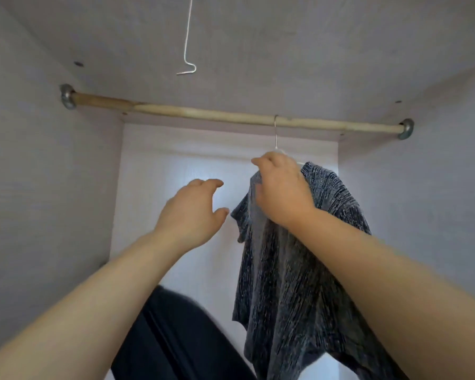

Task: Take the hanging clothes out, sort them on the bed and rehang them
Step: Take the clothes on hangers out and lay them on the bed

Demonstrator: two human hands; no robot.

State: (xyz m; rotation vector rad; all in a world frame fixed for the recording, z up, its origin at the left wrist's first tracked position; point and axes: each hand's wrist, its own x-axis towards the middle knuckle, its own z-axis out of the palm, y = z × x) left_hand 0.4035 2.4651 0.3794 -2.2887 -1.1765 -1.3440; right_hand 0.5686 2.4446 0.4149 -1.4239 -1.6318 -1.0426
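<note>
Head view, looking up into a wardrobe.

- Grey marled top [294, 283]: hangs on a thin wire hanger [276, 133], whose hook sits over the wooden rod [203, 114], right of the rod's middle.
- Right hand [283, 190]: fingers curled round the hanger just below the hook, with the top's neckline bunched under them.
- Left hand [195, 212]: holds nothing, fingers loosely spread, in the air just beside the top's near sleeve and not touching it.

Handling, as a judgement:
- Cloth looks soft, light and limp. It drapes in loose folds and would slide off a bare wire shoulder if tilted.
- Hanger is stiff but thin, and could bend or snag.
- Best hold is where the right hand is, at the hanger's neck, pinching the collar so top and hanger move as one. The free hand can gather the hem.

Surface and room:
- Rod is pale, uneven wood, patched in tone along its length, seated in metal sockets [67, 96] at both side walls. A rough finish may drag on the hook.
- Wardrobe panels [39, 174] are pale and matt; the back panel is brighter.
- White wire hook [187, 50] dangles from above the rod, carrying nothing.
- Dark cloth [176, 338] lies low in the middle, blurred. I cannot tell what garment it is.
- Bed is not in view.
</note>
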